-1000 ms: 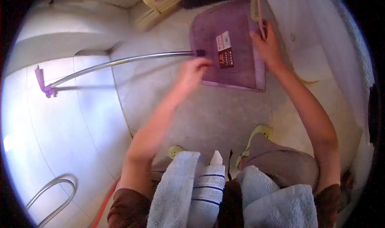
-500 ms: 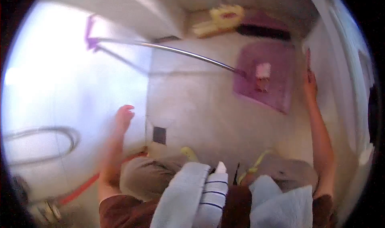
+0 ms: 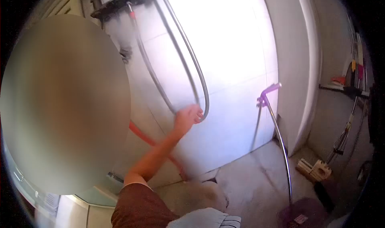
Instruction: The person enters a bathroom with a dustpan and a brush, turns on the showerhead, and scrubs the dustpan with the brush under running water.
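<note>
My left hand [image 3: 189,119] reaches to the lower bend of a grey shower hose [image 3: 203,81] that hangs in a loop against the white tiled wall. Its fingers are curled at the hose. My right hand is outside the view. To the right, a metal pole [image 3: 284,147] with a purple handle [image 3: 269,93] stands up from the purple dustpan [image 3: 302,214], which is partly cut off at the lower edge. Part of a light blue towel [image 3: 202,218] shows on my front.
A red hose [image 3: 140,133] runs low along the wall. A black shelf [image 3: 124,2] is at the upper left. Mops and poles [image 3: 353,91] lean in the right corner above a cream mop head [image 3: 319,170]. A large blurred area covers the left side.
The view has swung left and up towards the tiled wall. My left hand has moved from the dustpan to the grey hose. My right hand, with the pink-backed brush, has left the view.
</note>
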### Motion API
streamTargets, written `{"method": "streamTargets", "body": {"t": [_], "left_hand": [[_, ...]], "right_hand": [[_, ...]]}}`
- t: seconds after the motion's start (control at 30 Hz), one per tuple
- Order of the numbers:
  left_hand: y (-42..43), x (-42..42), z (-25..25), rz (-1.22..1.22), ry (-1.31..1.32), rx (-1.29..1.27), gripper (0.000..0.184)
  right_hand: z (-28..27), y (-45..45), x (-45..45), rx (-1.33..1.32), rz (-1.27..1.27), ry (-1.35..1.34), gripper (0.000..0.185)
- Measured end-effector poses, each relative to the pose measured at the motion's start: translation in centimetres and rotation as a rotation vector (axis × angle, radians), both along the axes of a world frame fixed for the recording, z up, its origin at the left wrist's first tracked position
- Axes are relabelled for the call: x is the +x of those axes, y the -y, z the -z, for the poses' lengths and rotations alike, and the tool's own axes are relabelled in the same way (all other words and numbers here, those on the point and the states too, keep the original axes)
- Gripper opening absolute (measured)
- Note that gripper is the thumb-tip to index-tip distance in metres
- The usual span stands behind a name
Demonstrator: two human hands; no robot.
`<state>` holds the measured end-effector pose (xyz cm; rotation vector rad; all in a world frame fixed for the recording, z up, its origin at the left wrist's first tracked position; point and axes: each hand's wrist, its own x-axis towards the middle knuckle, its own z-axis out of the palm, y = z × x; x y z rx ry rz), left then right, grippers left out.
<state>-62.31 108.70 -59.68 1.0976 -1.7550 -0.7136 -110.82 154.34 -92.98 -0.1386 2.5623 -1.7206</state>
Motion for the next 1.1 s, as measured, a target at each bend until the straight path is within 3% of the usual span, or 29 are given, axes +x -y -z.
{"method": "streamTargets", "body": {"t": [0.13, 0.23, 0.3, 0.33, 0.37, 0.4, 0.43, 0.47, 0.5, 0.53, 0.57, 0.6, 0.63, 0.67, 0.7, 0.73, 0.77, 0.83, 0.93, 1.0, 1.1], "left_hand": [[-4.4, 0.2, -11.1, 0.036, 0.100, -0.152, 0.023], [-3.6, -0.1, -17.1, 0.114, -0.037, -0.392, 0.020], [-2.1, -1.6, -20.2, 0.173, -0.114, -0.579, 0.021], [-1.1, -2.8, -21.0, 0.159, -0.085, -0.692, 0.024], [-0.8, -4.3, -21.0, 0.281, -0.099, -0.620, 0.027], [-0.4, -6.2, -20.6, 0.400, -0.109, -0.538, 0.030], [-2.1, -8.7, -18.7, 0.556, -0.202, -0.400, 0.030], [-2.2, -11.1, -15.0, 0.817, -0.358, -0.210, 0.028], [-3.8, -13.2, -10.6, 0.856, -0.387, 0.063, 0.029], [-5.6, -14.5, -5.6, 0.975, -0.434, 0.369, 0.029], [-8.3, -14.8, -1.3, 0.952, -0.407, 0.716, 0.028], [-10.2, -15.1, 3.1, 0.862, -0.494, 0.985, 0.024], [-10.9, -15.5, 7.7, 0.801, -0.527, 1.149, 0.023], [-10.8, -15.9, 13.1, 0.696, -0.500, 1.228, 0.022], [-11.1, -15.7, 15.7, 0.692, -0.303, 1.107, 0.016], [-12.3, -16.0, 16.2, 0.599, -0.538, 1.381, 0.013], [-12.4, -15.1, 16.1, 0.707, -0.501, 1.426, 0.016], [-12.2, -15.1, 14.7, 0.449, -0.485, 1.553, 0.020], [-10.6, -14.7, 18.1, 0.150, -0.533, 1.715, 0.020], [-11.8, -14.5, 18.8, 0.255, -0.537, 1.802, 0.020], [-13.0, -14.6, 18.6, 0.203, -0.594, 2.011, 0.016]], "right_hand": [[-3.1, 1.9, -1.1, -0.119, -0.052, -0.181, 0.035], [-4.6, 6.2, -3.0, -0.350, -0.240, -0.414, 0.033], [-21.1, 9.1, 8.6, -0.209, -0.422, -0.273, 0.027], [-24.6, 10.8, 11.9, -0.363, -0.593, -0.171, 0.022], [-25.3, 12.2, 12.9, -0.226, -0.763, -0.461, 0.020], [-24.1, 14.0, 14.5, -0.296, -0.943, -0.167, 0.019], [-23.1, 15.1, 16.4, -0.359, -1.106, 0.145, 0.019], [-26.7, 15.1, 20.0, 0.107, -1.306, -0.063, 0.021], [-29.8, 15.1, 22.7, 0.598, -1.463, -0.258, 0.023], [-25.1, 15.4, 23.6, 0.500, -1.509, -0.655, 0.019], [-19.4, 15.4, 23.2, 0.478, -1.497, -0.822, 0.009], [-17.4, 14.5, 23.3, 0.656, -1.455, -0.971, 0.009], [-16.4, 13.7, 22.2, 0.863, -1.600, -0.981, 0.009], [-16.6, 13.3, 21.8, 1.018, -1.672, -0.826, 0.009], [-19.0, 12.5, 21.6, 1.021, -1.634, -0.906, 0.008], [-20.3, 12.5, 21.3, 1.012, -1.665, -0.794, 0.009], [-20.2, 12.2, 21.5, 1.021, -1.660, -0.707, 0.009], [-20.6, 11.0, 21.8, 1.001, -1.624, -0.505, 0.009], [-20.4, 11.6, 21.8, 0.969, -1.688, -0.249, 0.009], [-18.7, 11.0, 23.0, 0.931, -1.722, -0.126, 0.010], [-18.3, 10.6, 25.1, 0.831, -1.749, -0.044, 0.010]]}}
